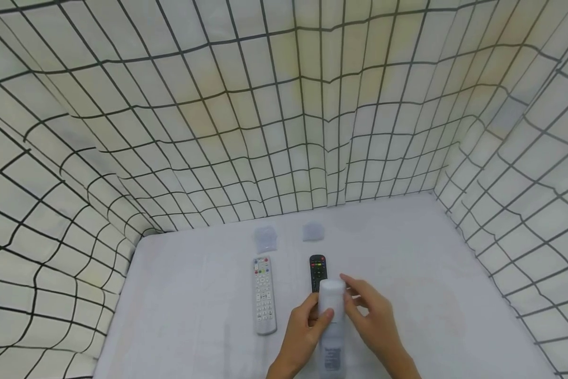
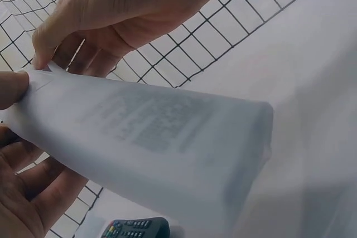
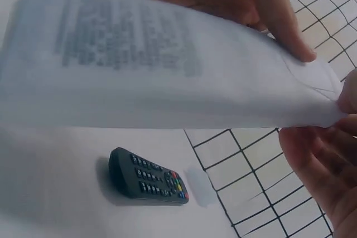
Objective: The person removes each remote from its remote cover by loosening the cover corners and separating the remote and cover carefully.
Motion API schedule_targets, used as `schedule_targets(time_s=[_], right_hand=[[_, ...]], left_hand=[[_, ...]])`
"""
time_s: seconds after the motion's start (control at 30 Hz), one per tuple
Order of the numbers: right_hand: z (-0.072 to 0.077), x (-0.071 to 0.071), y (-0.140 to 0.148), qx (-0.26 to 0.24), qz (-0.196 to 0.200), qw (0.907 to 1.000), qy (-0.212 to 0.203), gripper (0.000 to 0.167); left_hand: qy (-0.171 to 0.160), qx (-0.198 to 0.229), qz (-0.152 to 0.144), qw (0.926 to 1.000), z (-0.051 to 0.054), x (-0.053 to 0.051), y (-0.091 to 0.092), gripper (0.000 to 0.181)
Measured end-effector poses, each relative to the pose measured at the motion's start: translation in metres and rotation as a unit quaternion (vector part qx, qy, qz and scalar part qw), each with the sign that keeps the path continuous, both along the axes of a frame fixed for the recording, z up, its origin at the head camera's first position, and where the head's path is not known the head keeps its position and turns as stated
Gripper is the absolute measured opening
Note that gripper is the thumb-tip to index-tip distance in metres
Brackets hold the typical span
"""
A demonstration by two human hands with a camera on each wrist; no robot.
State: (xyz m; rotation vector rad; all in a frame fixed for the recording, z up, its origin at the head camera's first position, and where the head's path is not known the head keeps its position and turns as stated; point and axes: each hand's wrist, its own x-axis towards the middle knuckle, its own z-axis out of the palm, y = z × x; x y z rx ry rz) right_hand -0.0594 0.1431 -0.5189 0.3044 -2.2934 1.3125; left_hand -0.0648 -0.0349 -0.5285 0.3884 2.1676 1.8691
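Observation:
A long white bottle-shaped container (image 1: 331,337) with blurred dark print stands between my two hands in the head view. My left hand (image 1: 302,329) grips its left side, the thumb lying across the front. At the rounded far end, my right hand (image 1: 374,316) pinches the right edge between thumb and fingertips. From the left wrist, the container (image 2: 162,121) tilts across the view, and a small white flap shows by the right hand (image 2: 117,15). A thin curved line crosses the container (image 3: 223,76) near its end in the right wrist view. Its far side is hidden.
A black remote control (image 1: 318,268) lies just beyond the container, partly covered by it. Left of it is a grey-white remote control (image 1: 263,295). Two pale translucent packets (image 1: 265,238) sit farther back on the white table (image 1: 184,295). Grid-patterned cloth walls (image 1: 284,131) stand around it.

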Motion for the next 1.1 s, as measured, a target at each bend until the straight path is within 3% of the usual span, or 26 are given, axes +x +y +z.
schedule_targets(time_s=[0.27, 0.43, 0.57, 0.73, 0.9, 0.97, 1.1], right_hand=[[0.002, 0.0, 0.0, 0.111, -0.038, 0.9904, 0.073, 0.046], [0.002, -0.002, -0.001, 0.133, -0.061, 0.983, 0.111, 0.043], [0.001, -0.003, -0.002, 0.129, -0.073, 0.9827, 0.111, 0.036], [-0.003, -0.004, -0.001, 0.091, -0.093, 0.9898, 0.058, 0.024], [-0.003, -0.005, 0.001, -0.008, -0.081, 0.9956, -0.047, 0.016], [0.001, -0.005, 0.004, -0.06, -0.061, 0.9905, -0.108, 0.014], [0.009, -0.005, 0.01, -0.138, -0.018, 0.9654, -0.221, 0.016]], left_hand=[[0.007, -0.003, -0.021, 0.9997, 0.002, -0.002, -0.003, 0.039], [-0.007, -0.011, -0.041, 0.9991, 0.005, -0.004, -0.007, 0.041], [-0.028, -0.005, -0.054, 0.9981, 0.006, -0.005, -0.01, 0.041], [-0.051, 0.004, -0.072, 0.9961, 0.008, -0.005, -0.011, 0.042], [-0.066, 0.017, -0.097, 0.9929, 0.009, -0.004, -0.013, 0.045], [-0.061, 0.017, -0.108, 0.9922, 0.008, -0.005, -0.014, 0.046], [-0.051, 0.017, -0.128, 0.9903, 0.008, -0.006, -0.016, 0.047]])
